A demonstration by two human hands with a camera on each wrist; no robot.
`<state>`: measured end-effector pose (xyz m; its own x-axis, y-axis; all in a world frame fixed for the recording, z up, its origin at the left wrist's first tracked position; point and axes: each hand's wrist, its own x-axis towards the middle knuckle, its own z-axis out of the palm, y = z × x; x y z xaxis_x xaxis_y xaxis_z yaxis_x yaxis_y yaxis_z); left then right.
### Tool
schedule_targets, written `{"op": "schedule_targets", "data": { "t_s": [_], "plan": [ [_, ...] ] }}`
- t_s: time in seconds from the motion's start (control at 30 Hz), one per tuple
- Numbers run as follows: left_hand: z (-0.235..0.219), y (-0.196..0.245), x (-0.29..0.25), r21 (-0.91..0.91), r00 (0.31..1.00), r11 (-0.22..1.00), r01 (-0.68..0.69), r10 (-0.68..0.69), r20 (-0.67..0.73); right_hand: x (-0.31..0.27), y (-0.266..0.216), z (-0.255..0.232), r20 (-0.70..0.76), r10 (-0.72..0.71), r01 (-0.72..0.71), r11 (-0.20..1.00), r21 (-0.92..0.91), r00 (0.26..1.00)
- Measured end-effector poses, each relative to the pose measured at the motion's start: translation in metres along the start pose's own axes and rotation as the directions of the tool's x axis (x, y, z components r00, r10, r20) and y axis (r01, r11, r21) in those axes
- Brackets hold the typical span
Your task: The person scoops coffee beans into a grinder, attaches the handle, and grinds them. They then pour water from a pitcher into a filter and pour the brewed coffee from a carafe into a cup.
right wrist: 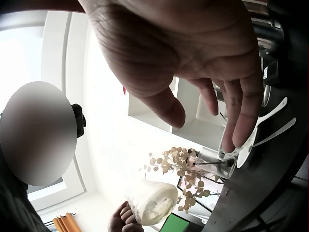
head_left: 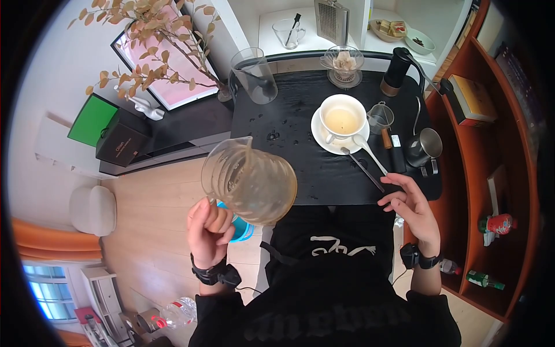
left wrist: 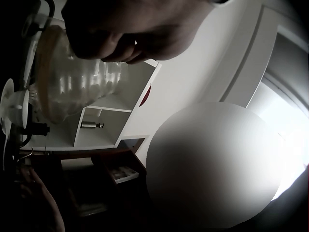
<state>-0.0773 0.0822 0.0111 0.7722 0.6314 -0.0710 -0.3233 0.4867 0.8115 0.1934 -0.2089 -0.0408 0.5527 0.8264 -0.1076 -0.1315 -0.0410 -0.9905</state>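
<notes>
In the head view my left hand (head_left: 209,230) grips the handle of a ribbed glass pitcher (head_left: 260,184), tilted and raised off the table's left front side; a little brownish liquid lies in its base. My right hand (head_left: 411,209) hovers at the table's front edge, fingers loosely bent and holding nothing, near the handle end of a white spoon (head_left: 370,154). That spoon rests on the saucer (head_left: 319,139) beside a white cup (head_left: 343,115) of pale liquid. A thin metal stirrer (head_left: 363,169) leans on the same saucer. The left wrist view shows the pitcher (left wrist: 77,77) too.
Behind the cup stand a glass dripper (head_left: 345,63) with a filter, a black grinder (head_left: 396,72) and a tall glass cylinder (head_left: 254,78). A small glass cup (head_left: 380,117) and a metal jug (head_left: 425,147) are at the right. Water drops dot the black table (head_left: 277,115).
</notes>
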Motion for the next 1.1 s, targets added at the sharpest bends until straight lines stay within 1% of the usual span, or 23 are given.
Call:
{"op": "schedule_targets", "data": {
  "t_s": [0.03, 0.07, 0.13, 0.2, 0.23, 0.27, 0.33, 0.37, 0.47, 0.5, 0.6, 0.63, 0.67, 0.73, 0.77, 0.8, 0.83, 0.87, 0.9, 0.93, 1.0, 1.03, 1.1],
  "plan": [
    [0.008, -0.003, -0.001, 0.179, 0.996, 0.982, -0.068, 0.076, -0.04, 0.0, 0.001, 0.0, 0.007, 0.006, -0.006, 1.0, 0.006, 1.0],
    [0.014, -0.008, -0.001, 0.372, 0.989, 0.919, -0.13, 0.148, -0.022, -0.001, 0.002, -0.001, 0.011, 0.006, -0.006, 1.0, -0.002, 1.0],
    [0.011, -0.014, -0.001, 0.552, 0.984, 0.819, -0.153, 0.18, 0.006, -0.001, 0.004, -0.003, 0.014, 0.006, -0.005, 1.0, -0.021, 1.0],
    [0.004, -0.01, 0.002, 0.29, 0.993, 0.951, -0.111, 0.12, -0.013, -0.001, 0.003, -0.003, 0.006, 0.008, -0.008, 1.0, -0.017, 1.0],
    [0.001, -0.008, 0.002, 0.148, 0.996, 0.985, -0.083, 0.087, -0.019, -0.002, 0.002, -0.003, 0.004, 0.011, -0.011, 1.0, -0.015, 1.0],
    [0.002, -0.01, 0.001, 0.287, 0.991, 0.952, -0.112, 0.127, -0.036, -0.003, 0.003, -0.003, 0.014, 0.018, -0.018, 1.0, -0.012, 1.0],
    [0.009, -0.017, -0.003, 0.546, 0.974, 0.823, -0.158, 0.22, -0.05, -0.003, 0.004, -0.004, 0.037, 0.024, -0.024, 1.0, -0.005, 0.999],
    [0.01, -0.022, -0.004, 0.733, 0.955, 0.643, -0.222, 0.295, 0.03, -0.003, 0.005, -0.003, 0.045, 0.032, -0.032, 0.999, -0.003, 0.998],
    [0.005, -0.017, -0.001, 0.564, 0.992, 0.82, -0.094, 0.122, -0.012, -0.001, 0.006, -0.003, 0.065, 0.04, -0.04, 0.999, -0.005, 0.997],
    [0.007, -0.016, 0.003, 0.366, 0.996, 0.927, -0.078, 0.088, -0.012, -0.001, 0.006, -0.001, 0.068, 0.038, -0.038, 0.999, -0.009, 0.997],
    [0.003, -0.017, 0.006, 0.118, 1.0, 0.993, -0.003, 0.001, 0.014, -0.005, 0.005, -0.001, 0.071, 0.048, -0.048, 0.999, -0.009, 0.996],
    [0.007, -0.019, 0.006, 0.214, 1.0, 0.976, -0.03, 0.028, 0.014, -0.005, 0.005, -0.001, 0.074, 0.05, -0.05, 0.999, -0.007, 0.996],
    [0.01, -0.022, 0.004, 0.367, 0.998, 0.928, -0.057, 0.054, 0.02, -0.005, 0.005, -0.001, 0.074, 0.051, -0.051, 0.999, -0.008, 0.996],
    [0.015, -0.026, 0.001, 0.64, 0.994, 0.761, -0.104, 0.099, 0.045, -0.006, 0.006, -0.003, 0.072, 0.053, -0.053, 0.999, -0.013, 0.996],
    [0.013, -0.025, 0.002, 0.615, 0.996, 0.784, -0.084, 0.072, 0.045, -0.006, 0.006, -0.003, 0.073, 0.053, -0.052, 0.999, -0.011, 0.996],
    [0.011, -0.024, 0.004, 0.472, 0.999, 0.88, -0.049, 0.04, 0.029, -0.006, 0.006, -0.003, 0.074, 0.054, -0.054, 0.999, -0.008, 0.996],
    [0.009, -0.022, 0.006, 0.314, 1.0, 0.949, -0.012, 0.006, 0.018, -0.006, 0.006, -0.003, 0.075, 0.056, -0.056, 0.998, -0.006, 0.996],
    [0.008, -0.021, 0.008, 0.148, 1.0, 0.989, 0.025, -0.027, 0.013, -0.007, 0.006, -0.003, 0.078, 0.058, -0.058, 0.998, -0.007, 0.995],
    [0.007, -0.021, 0.008, 0.106, 1.0, 0.994, 0.02, -0.022, 0.017, -0.007, 0.006, -0.003, 0.081, 0.058, -0.058, 0.998, -0.008, 0.995],
    [0.009, -0.021, 0.006, 0.26, 1.0, 0.965, -0.022, 0.023, -0.001, -0.007, 0.006, -0.003, 0.084, 0.058, -0.057, 0.998, -0.009, 0.995],
    [0.015, -0.023, 0.002, 0.547, 0.992, 0.832, -0.094, 0.123, -0.017, -0.006, 0.006, -0.003, 0.084, 0.056, -0.056, 0.998, -0.005, 0.995],
    [0.014, -0.025, 0.002, 0.616, 0.989, 0.777, -0.129, 0.146, 0.022, -0.005, 0.006, -0.003, 0.084, 0.055, -0.055, 0.998, -0.004, 0.995],
    [0.012, -0.022, 0.006, 0.454, 0.994, 0.886, -0.1, 0.113, 0.0, -0.003, 0.006, -0.003, 0.092, 0.047, -0.047, 0.999, 0.003, 0.995]
  ]
}}
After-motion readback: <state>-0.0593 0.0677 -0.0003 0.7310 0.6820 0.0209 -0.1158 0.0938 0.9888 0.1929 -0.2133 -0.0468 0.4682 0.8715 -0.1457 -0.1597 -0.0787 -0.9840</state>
